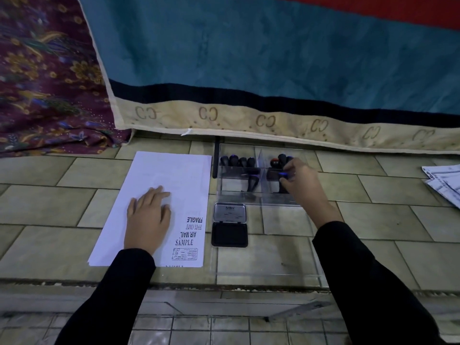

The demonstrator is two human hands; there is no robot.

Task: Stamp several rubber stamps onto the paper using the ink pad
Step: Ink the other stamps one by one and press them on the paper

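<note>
At the clear tray [249,202], R compartment: right hand [300,181] has fingers curled round a dark stamp [282,174] w/ blue top, pinching it by the handle. Could be a pick or a put-back, can't tell which. Other stamps [237,161] stand handle-up in the L compartment, so easy to grab from above. Left hand [149,220] lies flat, fingers straight, on the paper [174,175], prob. pinning it so the sheet doesn't slide under a press. Ink pad [229,235] sits open, lid [230,212] flipped back, between paper and tray: short hop tray → pad → sheet. Prints [185,235] (FRAGILE, FAX OUT, AIR MAIL, SAMPLE) are stacked by the sheet's near right edge. Rest is blank, so room for more.
</note>
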